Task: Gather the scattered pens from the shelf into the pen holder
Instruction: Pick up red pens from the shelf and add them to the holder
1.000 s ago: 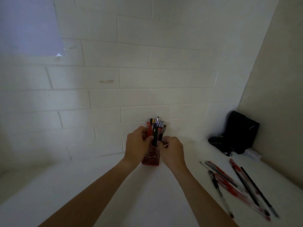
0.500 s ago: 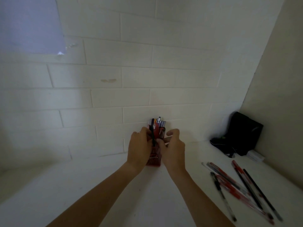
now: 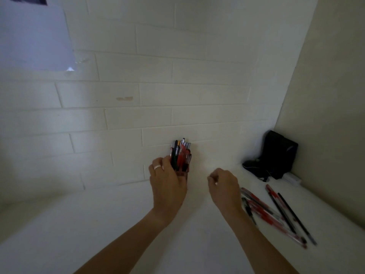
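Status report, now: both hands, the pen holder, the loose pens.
Left hand grips pen holder. Right hand free, loosely curled, holding nothing. Loose pens on shelf beside it. Nothing in the way.

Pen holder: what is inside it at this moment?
The pen holder holds a tight upright bunch of pens, red, black and silver. The left hand covers its lower left side, so their lower ends cannot be seen.

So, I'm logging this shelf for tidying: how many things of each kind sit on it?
Red plastic pen holder, full of pens: 1
Black fabric bag: 1
Small white box: 1
Loose red and black pens: about 6, blurred and overlapping
Total: about 9
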Demonstrator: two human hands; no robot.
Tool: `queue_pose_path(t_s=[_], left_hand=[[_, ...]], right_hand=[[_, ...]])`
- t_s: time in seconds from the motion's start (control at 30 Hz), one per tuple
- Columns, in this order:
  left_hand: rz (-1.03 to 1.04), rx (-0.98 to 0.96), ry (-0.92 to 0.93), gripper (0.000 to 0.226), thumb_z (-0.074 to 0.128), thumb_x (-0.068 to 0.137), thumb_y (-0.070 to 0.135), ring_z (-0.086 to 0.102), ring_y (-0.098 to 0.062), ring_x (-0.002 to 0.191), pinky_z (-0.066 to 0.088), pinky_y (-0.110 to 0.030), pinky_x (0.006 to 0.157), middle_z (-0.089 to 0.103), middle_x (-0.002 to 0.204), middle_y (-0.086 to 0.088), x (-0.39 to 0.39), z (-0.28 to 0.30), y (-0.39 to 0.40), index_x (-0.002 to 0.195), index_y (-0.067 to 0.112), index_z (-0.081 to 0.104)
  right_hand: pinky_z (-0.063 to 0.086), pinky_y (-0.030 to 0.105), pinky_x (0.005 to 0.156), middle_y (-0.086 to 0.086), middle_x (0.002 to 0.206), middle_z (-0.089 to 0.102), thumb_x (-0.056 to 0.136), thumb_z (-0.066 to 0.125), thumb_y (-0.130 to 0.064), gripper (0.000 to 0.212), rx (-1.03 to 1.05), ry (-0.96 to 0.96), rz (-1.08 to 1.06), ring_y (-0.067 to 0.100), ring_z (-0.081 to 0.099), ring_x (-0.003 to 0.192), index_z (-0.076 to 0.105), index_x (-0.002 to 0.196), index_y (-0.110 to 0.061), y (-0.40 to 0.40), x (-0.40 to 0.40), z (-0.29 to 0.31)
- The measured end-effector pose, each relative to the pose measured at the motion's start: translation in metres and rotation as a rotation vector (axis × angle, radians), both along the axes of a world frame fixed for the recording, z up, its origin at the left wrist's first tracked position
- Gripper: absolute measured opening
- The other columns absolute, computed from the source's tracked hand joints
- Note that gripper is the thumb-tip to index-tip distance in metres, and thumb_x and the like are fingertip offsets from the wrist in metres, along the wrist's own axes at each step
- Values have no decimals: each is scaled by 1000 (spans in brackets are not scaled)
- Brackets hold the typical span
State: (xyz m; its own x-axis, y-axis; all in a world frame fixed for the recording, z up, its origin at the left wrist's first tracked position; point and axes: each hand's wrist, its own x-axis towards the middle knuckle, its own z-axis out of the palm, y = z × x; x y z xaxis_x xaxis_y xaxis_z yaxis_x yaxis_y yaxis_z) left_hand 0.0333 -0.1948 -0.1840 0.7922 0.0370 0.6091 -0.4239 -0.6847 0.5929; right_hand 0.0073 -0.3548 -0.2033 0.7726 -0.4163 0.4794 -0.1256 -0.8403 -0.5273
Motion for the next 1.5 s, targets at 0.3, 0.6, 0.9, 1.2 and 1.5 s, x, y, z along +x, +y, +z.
queue_pose_path(t_s=[0.3, 0.6, 0.9, 1.2, 1.5], left_hand=[[-290, -62, -69, 42, 58, 73, -4, 43, -11, 99, 44, -25, 87, 47, 109, 1, -51, -31, -44, 108, 18, 55], [-440, 140, 211, 24, 54, 83, 8, 48, -14, 96, 38, -16, 75, 52, 103, 2, -68, -57, -75, 105, 18, 56], [-471, 215, 461, 26, 52, 83, 6, 59, -19, 94, 45, -24, 78, 65, 101, -6, -62, -63, -76, 107, 12, 62], [-510, 84, 499, 29, 55, 91, 15, 65, -14, 95, 45, -18, 80, 72, 112, -6, -62, -60, -85, 117, 11, 67], [-535, -36, 560, 32, 44, 100, 29, 68, -15, 82, 55, -30, 77, 74, 94, -2, -57, -58, -89, 95, 13, 72]], right_hand=[[34, 54, 109, 17, 150, 44, 79, 62, -67, 77, -236, 370, -421, 38, 39, 139, 56, 135, -15, -87, -78, -53], [52, 36, 83, 8, 101, 64, 86, 64, -55, 47, -279, 307, -248, 26, 61, 97, 69, 111, -15, -85, -99, -66], [47, 30, 42, 4, 64, 62, 69, 87, -30, 24, -448, 235, -206, 19, 59, 57, 72, 71, -11, -46, -82, -69], [40, 21, 43, 0, 73, 59, 72, 86, -26, 21, -334, 81, -158, 14, 57, 58, 69, 78, -15, -36, -80, -72], [47, 22, 39, 0, 74, 61, 78, 84, -21, 23, -306, 8, -132, 12, 58, 50, 72, 96, -13, -35, -79, -71]])
